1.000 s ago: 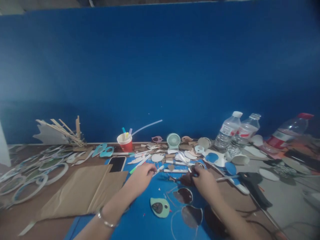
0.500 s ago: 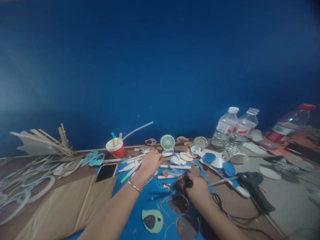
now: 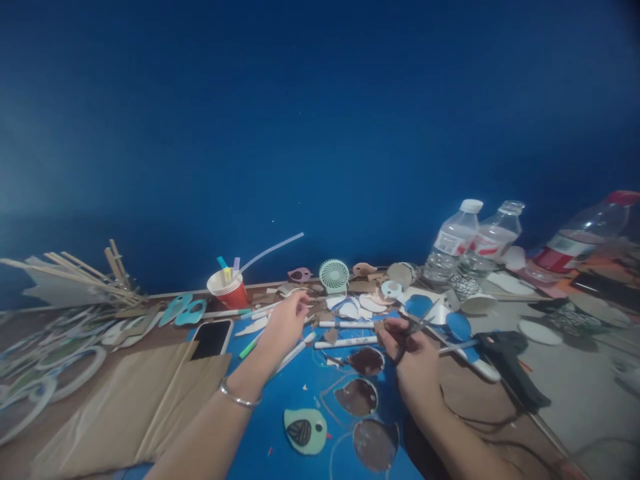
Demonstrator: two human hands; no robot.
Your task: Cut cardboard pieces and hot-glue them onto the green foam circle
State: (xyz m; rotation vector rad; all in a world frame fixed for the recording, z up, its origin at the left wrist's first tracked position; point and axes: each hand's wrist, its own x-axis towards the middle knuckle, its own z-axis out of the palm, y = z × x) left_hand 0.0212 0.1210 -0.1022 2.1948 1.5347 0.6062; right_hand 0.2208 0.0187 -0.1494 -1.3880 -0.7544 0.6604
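Observation:
My left hand is over the paper scraps and white markers below the small green fan; its fingers are bent together, and what they hold, if anything, is too small to make out. My right hand is wrapped round dark-handled scissors, whose blades point up and to the right. A green paper bird with a dark wing lies on the blue sheet, left of several dark rounded holes cut in it.
Brown folded paper, a phone and a red cup are at the left. On the right are a black glue gun, its cable, and plastic bottles. Sticks stand at the far left.
My right hand has moved slightly right and up, and the scissors now point up and right. My left hand has shifted a little left, its fingers drawn in. The view has tilted slightly.

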